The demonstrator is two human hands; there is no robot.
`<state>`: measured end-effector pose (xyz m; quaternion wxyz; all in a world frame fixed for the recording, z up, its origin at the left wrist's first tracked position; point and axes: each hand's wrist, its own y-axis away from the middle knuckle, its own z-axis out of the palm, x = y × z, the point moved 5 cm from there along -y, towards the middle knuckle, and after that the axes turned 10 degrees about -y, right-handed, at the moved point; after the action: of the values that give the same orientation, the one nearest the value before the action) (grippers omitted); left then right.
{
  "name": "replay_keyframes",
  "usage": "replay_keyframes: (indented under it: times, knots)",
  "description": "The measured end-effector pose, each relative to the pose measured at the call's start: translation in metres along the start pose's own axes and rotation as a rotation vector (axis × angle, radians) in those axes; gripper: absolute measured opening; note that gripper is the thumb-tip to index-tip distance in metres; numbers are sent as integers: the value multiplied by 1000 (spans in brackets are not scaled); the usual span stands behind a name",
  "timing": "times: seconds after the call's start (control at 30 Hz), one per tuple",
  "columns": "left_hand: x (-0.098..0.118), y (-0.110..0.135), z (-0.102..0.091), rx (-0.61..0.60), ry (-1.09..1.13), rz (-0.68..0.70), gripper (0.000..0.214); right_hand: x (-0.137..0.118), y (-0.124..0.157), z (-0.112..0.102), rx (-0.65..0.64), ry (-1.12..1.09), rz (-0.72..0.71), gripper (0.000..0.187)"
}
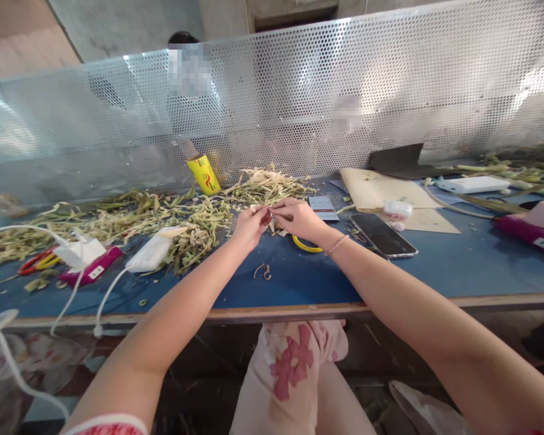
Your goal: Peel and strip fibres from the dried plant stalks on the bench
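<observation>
Flanking hands (248,226) (303,217): dried stalks (202,226) L, phone (383,235) R; yellow tube (204,175) bhd

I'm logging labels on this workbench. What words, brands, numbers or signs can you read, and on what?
No text can be read with certainty.
Yellow tube: dark and red markings, too blurred to read.
Grey card: print too small to read.
Left purple block: tiny marks, unclear whether lettering.

One head-worn camera looks forward and down — from close above the blue table (317,281)
</observation>
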<state>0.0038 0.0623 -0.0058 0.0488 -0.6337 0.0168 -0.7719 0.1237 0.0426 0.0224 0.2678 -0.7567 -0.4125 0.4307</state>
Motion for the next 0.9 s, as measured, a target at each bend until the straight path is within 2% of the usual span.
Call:
replay_keyframes:
  times: [0.13, 0.47, 0.63, 0.9]
  knots:
    - [0, 0, 1, -31, 5, 4, 8, -1, -1, 1, -6, 12, -16, 25]
    - [9, 1, -1, -40, -170, 221, 14, 5, -2, -3, 64, -100, 172, 27]
    - [10, -2, -3, -36, -226, 295, 16, 5, -2, -4, 77, -137, 183, 25]
    - [12, 0, -4, -36, -291, 340, 17, 6, -3, -5, 97, -180, 177, 25]
